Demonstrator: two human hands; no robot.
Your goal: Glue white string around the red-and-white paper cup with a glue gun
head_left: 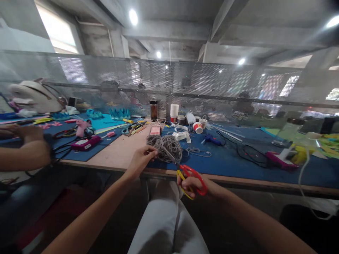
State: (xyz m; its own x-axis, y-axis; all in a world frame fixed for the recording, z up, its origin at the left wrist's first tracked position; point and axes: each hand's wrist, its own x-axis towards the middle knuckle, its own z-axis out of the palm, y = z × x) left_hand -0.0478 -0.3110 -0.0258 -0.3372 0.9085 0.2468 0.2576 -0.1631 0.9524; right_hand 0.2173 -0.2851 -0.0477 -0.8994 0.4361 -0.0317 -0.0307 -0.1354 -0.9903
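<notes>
A tangled heap of grey yarn (171, 146) lies near the table's front edge. At its left side is my left hand (142, 160), thumb and fingers pinched together on the yarn's edge; the exact strand between them is too fine to make out. My right hand (191, 184) grips a pair of scissors (194, 173) with red and yellow handles, just in front of the table edge. The scissor blades point up and left, over the right part of the heap.
Behind the yarn stand a dark jar (153, 110) and stacked paper cups (174, 113). A blue glue gun (212, 140) and its cord lie to the right. Another person's arm (25, 146) rests at far left, near a pink glue gun (82, 127) and a magenta box (85, 143).
</notes>
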